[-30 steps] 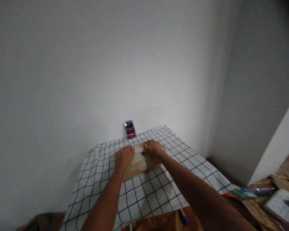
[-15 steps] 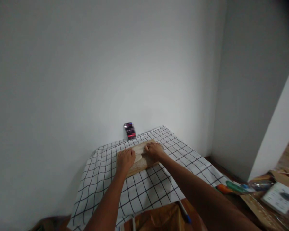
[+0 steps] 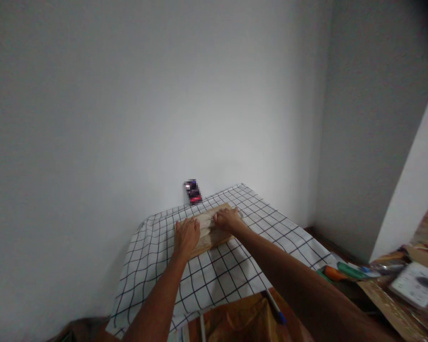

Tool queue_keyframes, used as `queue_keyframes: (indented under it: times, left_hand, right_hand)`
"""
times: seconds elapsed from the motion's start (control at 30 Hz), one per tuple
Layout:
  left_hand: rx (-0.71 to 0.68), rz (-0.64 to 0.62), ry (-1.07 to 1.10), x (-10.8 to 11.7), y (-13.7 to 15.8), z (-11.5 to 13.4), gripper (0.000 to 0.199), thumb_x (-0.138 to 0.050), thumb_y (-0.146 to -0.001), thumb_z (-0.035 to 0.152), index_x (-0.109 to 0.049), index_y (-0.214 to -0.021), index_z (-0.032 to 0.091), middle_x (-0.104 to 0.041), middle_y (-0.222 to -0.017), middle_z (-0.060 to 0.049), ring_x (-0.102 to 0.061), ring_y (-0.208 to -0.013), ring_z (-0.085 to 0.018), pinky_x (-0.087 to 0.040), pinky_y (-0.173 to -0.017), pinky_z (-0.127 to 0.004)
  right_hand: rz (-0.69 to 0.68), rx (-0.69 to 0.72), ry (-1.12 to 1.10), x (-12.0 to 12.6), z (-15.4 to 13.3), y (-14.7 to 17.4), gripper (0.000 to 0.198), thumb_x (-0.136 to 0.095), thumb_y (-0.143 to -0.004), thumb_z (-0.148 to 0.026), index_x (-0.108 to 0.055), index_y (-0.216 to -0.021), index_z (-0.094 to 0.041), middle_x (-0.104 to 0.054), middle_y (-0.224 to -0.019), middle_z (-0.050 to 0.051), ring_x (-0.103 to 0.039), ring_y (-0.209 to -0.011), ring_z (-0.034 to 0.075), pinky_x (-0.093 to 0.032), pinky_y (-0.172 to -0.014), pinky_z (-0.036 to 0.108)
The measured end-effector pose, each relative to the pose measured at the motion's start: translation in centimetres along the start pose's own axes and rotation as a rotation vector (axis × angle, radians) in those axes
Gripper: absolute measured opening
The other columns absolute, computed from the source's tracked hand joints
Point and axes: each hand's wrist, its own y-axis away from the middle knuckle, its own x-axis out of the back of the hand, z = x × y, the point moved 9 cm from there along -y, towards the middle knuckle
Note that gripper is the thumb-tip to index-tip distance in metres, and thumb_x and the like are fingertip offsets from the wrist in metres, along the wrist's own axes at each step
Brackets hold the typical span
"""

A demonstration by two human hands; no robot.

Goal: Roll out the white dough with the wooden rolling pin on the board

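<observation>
A pale wooden board [image 3: 209, 246] with a carved-looking, rounded relief on its face lies on the checked cloth. My left hand [image 3: 187, 232] presses on the board's left end, fingers over its top and reaching towards the far edge. Over the right part of the board, my right hand [image 3: 226, 219] is closed with its knuckles down near the relief, one finger sticking up. A small greyish edge shows just beyond that hand; what the fingers hold is hidden.
White cloth with dark grid lines [image 3: 271, 228] covers the table, which meets the wall. A blurred dark and red object [image 3: 193, 192] leans there. At front lies a blue-tipped pen-like stick [image 3: 276, 306]. Tools with green [image 3: 351, 270] and orange [image 3: 333, 273] handles lie right, near a white packet [image 3: 417, 284].
My right hand has shifted slightly on the board, and one of its fingers now sticks up. My left hand stays on the board's left end. The view has moved a little.
</observation>
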Motion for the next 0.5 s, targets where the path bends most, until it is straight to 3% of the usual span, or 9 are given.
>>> queue_keyframes:
  times: [0.17, 0.23, 0.37, 0.5]
  left_hand:
    - [0.065, -0.178, -0.033, -1.1, -2.0, -1.0, 0.063, -0.025, -0.103, 0.036, -0.036, -0.159, 0.010, -0.037, -0.163, -0.025, -0.049, -0.145, -0.034, -0.037, -0.118, -0.055]
    - [0.044, -0.266, -0.030, -1.7, -2.9, -1.3, 0.062, -0.024, -0.103, 0.039, -0.036, -0.159, 0.014, -0.032, -0.167, -0.021, -0.041, -0.150, -0.033, -0.032, -0.120, -0.059]
    - [-0.005, -0.327, -0.017, -2.6, -4.3, -1.6, 0.060, -0.024, -0.102, 0.039, -0.038, -0.158, 0.023, -0.025, -0.171, -0.009, -0.023, -0.159, -0.030, -0.013, -0.125, -0.067]
    - [0.053, -0.366, -0.001, -3.9, -5.6, -2.6, 0.060, -0.022, -0.102, 0.042, -0.042, -0.157, 0.026, -0.030, -0.170, -0.007, -0.027, -0.157, -0.032, -0.017, -0.124, -0.068]
  right_hand:
    - [0.012, -0.014, 0.014, 0.0, 0.3, -1.1, 0.048, -0.032, -0.106, -0.036, -0.069, -0.128, -0.016, -0.058, -0.145, 0.022, -0.044, -0.138, 0.037, -0.017, -0.113, 0.074]
    - [0.020, 0.017, 0.034, 0.0, 0.2, -1.5, 0.047, -0.033, -0.105, -0.037, -0.068, -0.130, -0.018, -0.054, -0.150, 0.020, -0.039, -0.143, 0.037, -0.013, -0.115, 0.074]
    - [0.031, 0.040, 0.045, -0.1, 0.4, -2.6, 0.048, -0.035, -0.104, -0.038, -0.067, -0.134, -0.019, -0.052, -0.153, 0.019, -0.038, -0.145, 0.037, -0.015, -0.116, 0.072]
    - [-0.005, 0.034, 0.005, -0.6, 0.9, -4.2, 0.046, -0.037, -0.103, -0.042, -0.068, -0.132, -0.026, -0.061, -0.145, 0.015, -0.048, -0.138, 0.036, -0.027, -0.112, 0.069]
